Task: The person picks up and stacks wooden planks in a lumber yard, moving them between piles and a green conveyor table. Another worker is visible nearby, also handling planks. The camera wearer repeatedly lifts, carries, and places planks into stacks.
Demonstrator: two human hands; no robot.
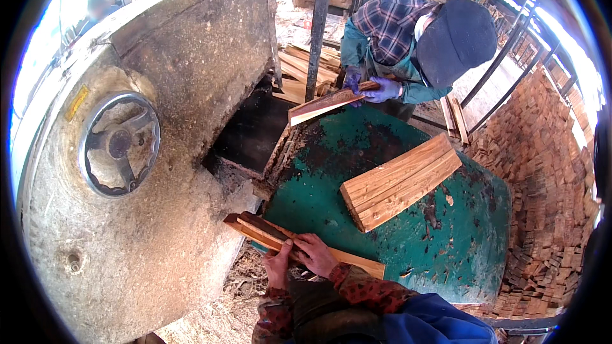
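Observation:
Near the front edge of the green table, my left hand (278, 266) and my right hand (315, 255) close around rough strips of wood (357, 264). The strips lie together and slant from upper left to lower right, with a dark, bark-like face on one; how many there are I cannot tell. My fingertips are partly hidden. Farther back on the tabletop rests a thick wooden block (401, 181), split lengthwise by dark lines, apart from both hands. Across the table, a co-worker's purple-gloved hands grip another wooden piece (325, 105).
A large dusty machine housing (191, 32) with a handwheel (120, 144) stands at the left. Between it and the green table (306, 197) is a dark opening (252, 130). Loose slats (306, 67) lie behind. Stacked wood pieces (542, 197) fill the right side.

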